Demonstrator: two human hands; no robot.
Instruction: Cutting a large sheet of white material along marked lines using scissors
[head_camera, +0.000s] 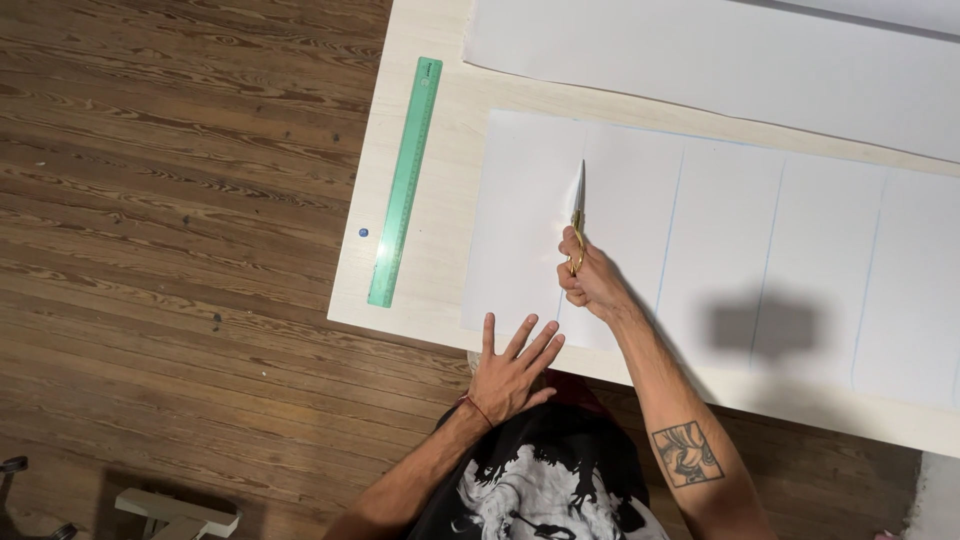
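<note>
Your right hand (590, 280) is closed around the gold handles of the scissors (578, 215), blades lying along a blue ruled line on the white paper sheet (720, 250) flat on the table (440, 270). Your left hand (512, 370) is spread, fingertips at the near edge. That sheet looks thin, floppy and easily torn, so hold it flat beside the cut.
</note>
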